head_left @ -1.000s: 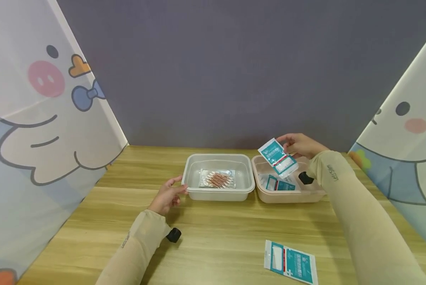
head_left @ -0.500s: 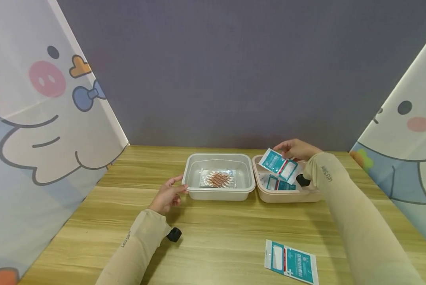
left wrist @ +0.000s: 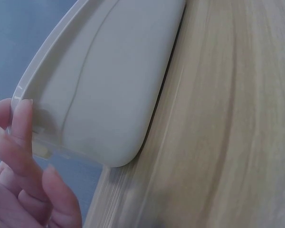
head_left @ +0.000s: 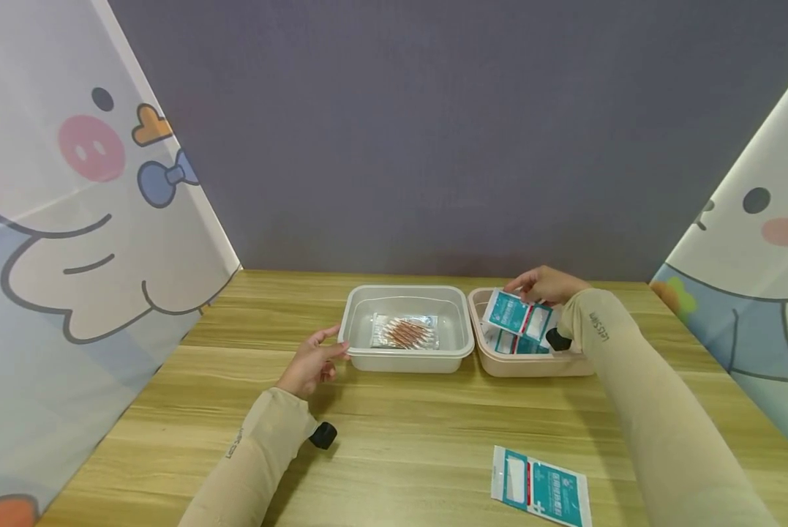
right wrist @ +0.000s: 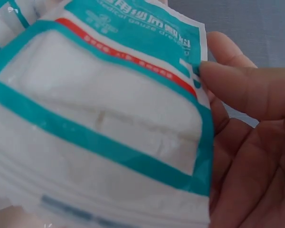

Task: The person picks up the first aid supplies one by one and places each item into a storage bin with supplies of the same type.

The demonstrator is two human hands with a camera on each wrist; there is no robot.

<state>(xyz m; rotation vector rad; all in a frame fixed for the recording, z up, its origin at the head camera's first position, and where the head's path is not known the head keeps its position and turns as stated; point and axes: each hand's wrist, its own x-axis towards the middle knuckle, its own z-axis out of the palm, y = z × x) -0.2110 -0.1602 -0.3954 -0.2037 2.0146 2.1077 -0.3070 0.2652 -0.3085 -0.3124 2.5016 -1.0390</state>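
Observation:
My right hand (head_left: 546,285) pinches a teal and white gauze dressing packet (head_left: 508,312) by its edge, with the thumb on its printed face in the right wrist view. That packet hangs tilted within the pink plastic box (head_left: 532,366), over other teal packets (head_left: 524,344) lying there. To the left stands a whitish plastic box (head_left: 403,361), holding a clear pack of cotton swabs (head_left: 404,333) with brown-red sticks. At its left end my left hand (head_left: 312,362) pinches the rim between thumb and fingers; the left wrist view shows the fingertips (left wrist: 23,111) at the rim.
Another gauze packet (head_left: 541,484) lies flat on the wooden table (head_left: 394,439), near the front right. A dark grey panel (head_left: 394,146) stands behind the boxes, and cartoon-printed panels (head_left: 77,293) flank the table. The two boxes stand side by side.
My right hand has lowered the gauze packet from above the pink box down into it, turning it flatter. My left hand has stayed at the whitish box.

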